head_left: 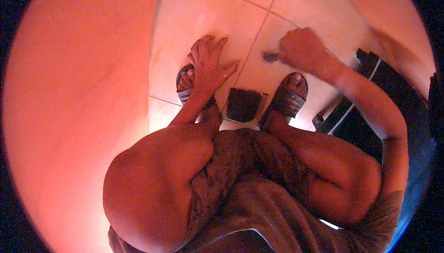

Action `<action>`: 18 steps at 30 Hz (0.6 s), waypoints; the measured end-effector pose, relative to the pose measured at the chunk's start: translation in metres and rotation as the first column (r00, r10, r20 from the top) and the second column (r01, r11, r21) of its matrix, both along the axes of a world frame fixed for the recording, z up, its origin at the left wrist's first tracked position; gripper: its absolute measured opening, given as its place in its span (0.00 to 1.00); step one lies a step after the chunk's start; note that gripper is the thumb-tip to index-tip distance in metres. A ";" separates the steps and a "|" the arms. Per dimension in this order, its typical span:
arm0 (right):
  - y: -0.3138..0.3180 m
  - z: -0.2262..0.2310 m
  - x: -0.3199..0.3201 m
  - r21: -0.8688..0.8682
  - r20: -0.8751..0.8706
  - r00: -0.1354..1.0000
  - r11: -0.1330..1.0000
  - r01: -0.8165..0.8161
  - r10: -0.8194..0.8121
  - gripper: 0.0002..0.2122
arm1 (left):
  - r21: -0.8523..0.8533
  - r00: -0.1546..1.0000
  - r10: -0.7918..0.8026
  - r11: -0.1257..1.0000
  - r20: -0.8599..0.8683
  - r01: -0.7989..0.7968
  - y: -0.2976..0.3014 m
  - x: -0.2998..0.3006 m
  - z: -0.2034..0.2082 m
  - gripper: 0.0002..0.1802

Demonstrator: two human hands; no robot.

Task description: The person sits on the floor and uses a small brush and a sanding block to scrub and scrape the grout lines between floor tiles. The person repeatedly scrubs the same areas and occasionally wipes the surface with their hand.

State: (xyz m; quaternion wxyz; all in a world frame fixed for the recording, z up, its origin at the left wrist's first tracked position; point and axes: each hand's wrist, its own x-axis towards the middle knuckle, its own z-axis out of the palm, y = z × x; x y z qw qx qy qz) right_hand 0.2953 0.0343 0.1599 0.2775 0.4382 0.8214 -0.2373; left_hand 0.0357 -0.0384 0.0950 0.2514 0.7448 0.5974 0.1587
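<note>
Bent knees (152, 183) hiding floor; left hand (210, 65) spread open, right hand (300, 47) fisted around blurred grey object (269, 57).

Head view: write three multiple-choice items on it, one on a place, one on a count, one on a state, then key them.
1. Where does the dark square object lie?
A. on the tiled floor between the two sandalled feet
B. on the person's knee
C. in the left hand

2. How many sandals show?
A. one
B. two
C. four

3. How is the right hand?
A. flat and open
B. closed around a small grey thing
C. out of view

Answers: 1 A, it sits on the tiles between the sandals; 2 B, one on each foot; 3 B, its fingers curl shut, while the left hand is spread open.
</note>
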 end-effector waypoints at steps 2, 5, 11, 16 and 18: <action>-0.031 -0.003 -0.021 -0.037 -0.082 0.994 0.996 -0.080 0.077 0.13 | -0.019 1.000 0.001 1.000 -0.011 -0.002 0.000 0.004 -0.006 0.39; -0.019 -0.013 -0.010 0.062 -0.045 0.990 0.989 -0.131 0.134 0.15 | -0.049 0.994 -0.055 0.998 -0.097 0.051 0.002 -0.006 -0.028 0.36; 0.049 0.024 -0.007 0.117 0.077 0.997 0.993 -0.028 0.019 0.21 | -0.130 0.993 -0.057 0.989 0.102 0.070 0.006 -0.032 -0.012 0.29; 0.034 0.004 -0.030 0.154 -0.026 0.994 0.983 -0.099 0.104 0.22 | 0.036 0.992 -0.030 0.999 0.119 0.025 0.005 -0.051 0.001 0.27; 0.058 0.007 -0.025 0.167 0.004 0.999 0.985 -0.035 0.035 0.22 | 0.037 0.996 0.049 0.998 0.071 -0.052 -0.017 -0.075 -0.004 0.25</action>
